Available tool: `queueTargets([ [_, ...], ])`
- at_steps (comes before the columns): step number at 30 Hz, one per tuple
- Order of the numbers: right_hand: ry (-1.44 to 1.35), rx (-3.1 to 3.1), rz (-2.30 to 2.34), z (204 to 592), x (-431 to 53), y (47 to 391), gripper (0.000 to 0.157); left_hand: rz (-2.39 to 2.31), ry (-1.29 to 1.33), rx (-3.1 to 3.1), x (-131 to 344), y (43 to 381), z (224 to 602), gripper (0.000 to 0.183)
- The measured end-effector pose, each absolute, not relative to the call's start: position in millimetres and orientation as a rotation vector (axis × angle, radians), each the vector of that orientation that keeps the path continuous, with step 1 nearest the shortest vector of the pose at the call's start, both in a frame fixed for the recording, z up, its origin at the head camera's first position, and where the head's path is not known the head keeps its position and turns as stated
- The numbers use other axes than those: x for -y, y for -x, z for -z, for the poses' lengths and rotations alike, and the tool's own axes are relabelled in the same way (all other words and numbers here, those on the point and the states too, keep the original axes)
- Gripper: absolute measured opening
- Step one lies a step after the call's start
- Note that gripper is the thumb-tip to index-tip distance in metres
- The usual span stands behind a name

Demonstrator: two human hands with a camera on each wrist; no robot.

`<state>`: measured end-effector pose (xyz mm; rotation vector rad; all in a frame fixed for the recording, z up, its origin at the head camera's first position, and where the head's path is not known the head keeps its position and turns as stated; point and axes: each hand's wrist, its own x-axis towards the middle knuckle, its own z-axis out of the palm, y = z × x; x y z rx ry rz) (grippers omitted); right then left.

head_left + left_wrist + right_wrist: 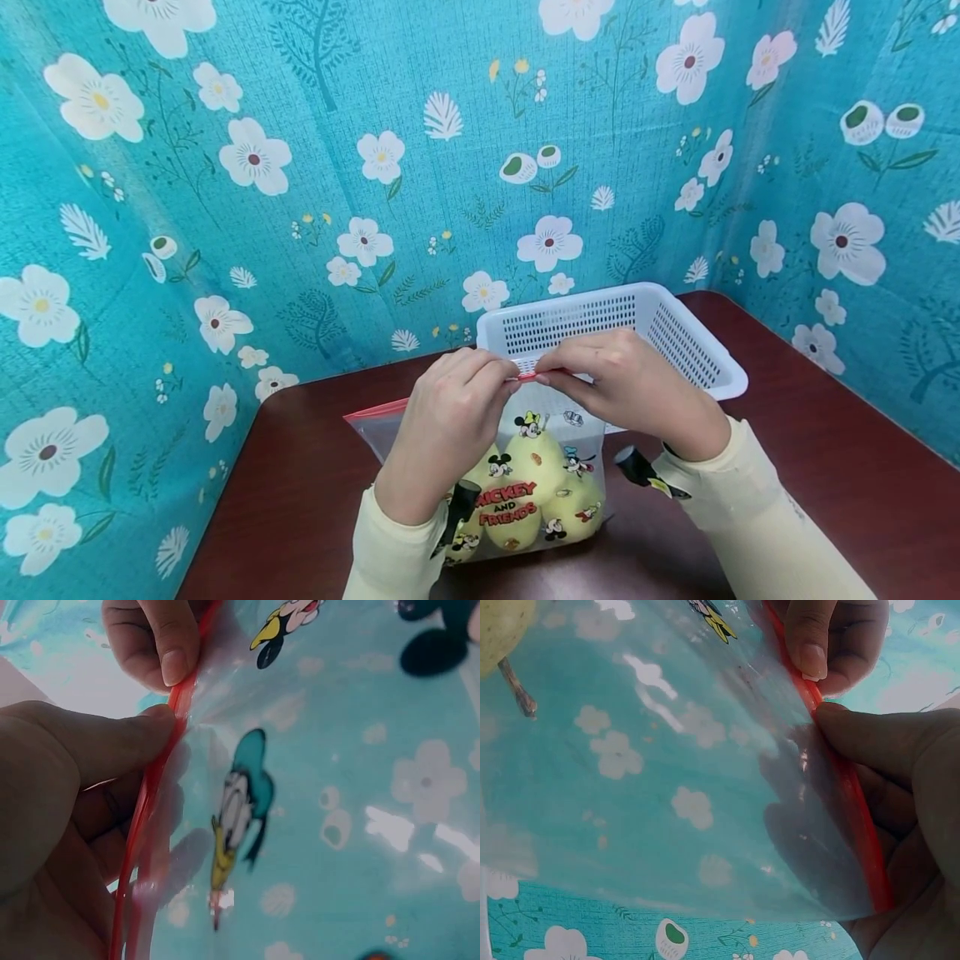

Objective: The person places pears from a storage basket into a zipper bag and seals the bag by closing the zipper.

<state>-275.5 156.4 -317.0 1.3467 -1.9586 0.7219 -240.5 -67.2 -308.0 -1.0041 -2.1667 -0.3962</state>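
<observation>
A clear zip bag [504, 505] with a red zip strip [152, 776] and cartoon characters printed on it stands upright in front of me. Several yellow-green pears [538, 468] fill its lower part; the right wrist view shows one pear [502, 630] with its brown stem. My left hand [455, 421] pinches the red strip between thumb and fingers near the middle of the bag's top. Close beside it, my right hand [633, 387] pinches the same strip, its fingers behind the clear film. The strip's left end sticks out past my left hand.
Behind the bag, a white perforated plastic basket [686, 354] stands on the dark red-brown table [300, 492]. A teal flowered cloth [450, 192] hangs round the back and sides. Small black devices [637, 467] are strapped at both wrists over pale yellow sleeves.
</observation>
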Motion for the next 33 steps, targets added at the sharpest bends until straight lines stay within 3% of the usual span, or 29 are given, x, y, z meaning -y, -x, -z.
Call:
queueTargets([
  [33, -1.341, 1.985, -0.732, 316.1, -159.7, 278.0, 0.039, 0.397, 0.988, 2.194, 73.7, 238.3, 304.4, 0.014],
])
